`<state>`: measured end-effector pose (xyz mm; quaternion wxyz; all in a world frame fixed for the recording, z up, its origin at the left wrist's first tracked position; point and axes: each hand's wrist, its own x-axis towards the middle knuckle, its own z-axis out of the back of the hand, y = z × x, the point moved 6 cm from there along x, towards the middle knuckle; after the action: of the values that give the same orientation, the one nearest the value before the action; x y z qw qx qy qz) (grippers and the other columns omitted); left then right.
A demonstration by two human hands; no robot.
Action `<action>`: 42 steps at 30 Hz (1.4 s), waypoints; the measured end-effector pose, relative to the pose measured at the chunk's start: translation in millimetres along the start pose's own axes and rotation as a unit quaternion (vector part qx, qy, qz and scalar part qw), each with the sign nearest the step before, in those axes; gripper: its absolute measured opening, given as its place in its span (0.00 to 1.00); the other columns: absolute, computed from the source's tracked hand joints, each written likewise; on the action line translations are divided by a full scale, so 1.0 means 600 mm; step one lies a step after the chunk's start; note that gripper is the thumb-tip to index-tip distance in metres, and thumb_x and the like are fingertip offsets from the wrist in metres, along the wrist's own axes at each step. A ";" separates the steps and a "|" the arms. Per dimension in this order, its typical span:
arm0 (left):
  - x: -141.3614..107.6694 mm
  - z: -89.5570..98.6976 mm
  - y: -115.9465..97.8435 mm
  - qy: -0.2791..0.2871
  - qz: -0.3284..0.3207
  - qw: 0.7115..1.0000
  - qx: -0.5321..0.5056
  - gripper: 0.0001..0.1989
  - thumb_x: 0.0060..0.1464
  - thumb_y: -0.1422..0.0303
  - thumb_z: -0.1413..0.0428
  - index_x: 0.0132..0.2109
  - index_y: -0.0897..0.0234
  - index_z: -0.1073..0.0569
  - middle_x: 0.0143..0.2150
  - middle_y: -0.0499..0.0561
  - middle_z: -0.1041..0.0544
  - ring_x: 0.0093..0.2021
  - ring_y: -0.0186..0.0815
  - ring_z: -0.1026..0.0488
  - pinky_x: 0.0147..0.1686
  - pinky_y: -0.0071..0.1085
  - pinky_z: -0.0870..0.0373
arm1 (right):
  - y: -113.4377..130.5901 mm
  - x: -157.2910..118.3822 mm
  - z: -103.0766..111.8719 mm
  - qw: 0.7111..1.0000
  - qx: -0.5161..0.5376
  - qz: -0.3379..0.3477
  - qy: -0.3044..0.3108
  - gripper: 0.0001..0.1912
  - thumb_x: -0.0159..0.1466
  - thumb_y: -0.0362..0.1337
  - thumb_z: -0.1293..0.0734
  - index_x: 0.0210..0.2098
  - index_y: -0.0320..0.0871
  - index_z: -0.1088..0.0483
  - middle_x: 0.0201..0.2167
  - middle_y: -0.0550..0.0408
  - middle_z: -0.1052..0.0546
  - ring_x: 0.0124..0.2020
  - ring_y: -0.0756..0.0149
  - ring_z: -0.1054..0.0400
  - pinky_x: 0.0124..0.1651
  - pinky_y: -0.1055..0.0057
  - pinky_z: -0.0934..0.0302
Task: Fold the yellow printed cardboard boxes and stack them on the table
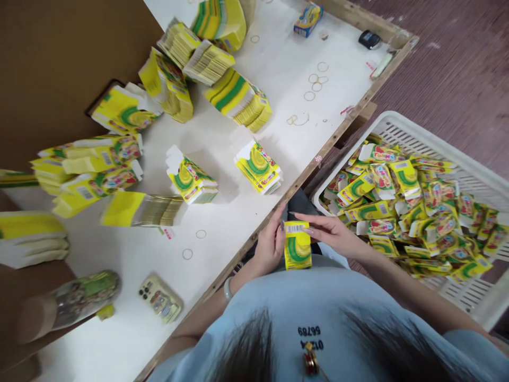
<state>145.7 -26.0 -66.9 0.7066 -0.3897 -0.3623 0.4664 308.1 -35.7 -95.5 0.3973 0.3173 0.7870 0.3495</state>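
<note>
Left hand, half-closed, holds 1 yellow box; right hand, fingers parted, touches top; light pressure avoids creasing.

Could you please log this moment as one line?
Left hand: holds yellow carton | Right hand: at its barcode end | White table: carton stacks, phone | Basket: many loose cartons

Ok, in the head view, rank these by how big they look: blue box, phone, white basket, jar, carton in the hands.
1. White basket
2. Jar
3. Phone and held carton: too alike to rank
4. Blue box
</note>
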 end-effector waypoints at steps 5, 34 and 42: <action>0.108 0.045 0.006 -0.018 -0.109 0.986 0.128 0.19 0.75 0.57 0.56 0.60 0.60 0.27 0.40 0.52 0.20 0.39 0.40 0.21 0.41 0.39 0.22 | 0.023 -0.041 0.083 0.963 -0.129 0.078 -0.224 0.22 0.66 0.55 0.29 0.51 0.49 0.20 0.47 0.49 0.15 0.41 0.59 0.20 0.43 0.60 0.22; 0.213 0.187 -0.059 -0.209 -0.091 0.974 0.003 0.19 0.69 0.47 0.46 0.44 0.60 0.29 0.28 0.43 0.27 0.24 0.27 0.30 0.25 0.25 0.35 | 0.176 0.131 -0.060 0.691 -0.442 0.499 -0.279 0.20 0.75 0.48 0.38 0.59 0.44 0.32 0.43 0.43 0.19 0.41 0.55 0.21 0.46 0.59 0.24; 0.112 0.000 -0.016 0.074 -0.115 0.976 -0.170 0.47 0.64 0.43 0.45 0.79 0.47 0.61 0.77 0.60 0.43 0.76 0.55 0.40 0.73 0.56 0.39 | 0.167 0.056 -0.048 0.743 -0.320 0.473 -0.349 0.15 0.75 0.46 0.41 0.53 0.49 0.28 0.47 0.49 0.17 0.56 0.53 0.22 0.76 0.38 0.48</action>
<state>169.4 34.8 -48.5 0.7037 -0.4931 -0.4253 0.2841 289.4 37.5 -15.9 0.5063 0.6030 0.1843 0.5883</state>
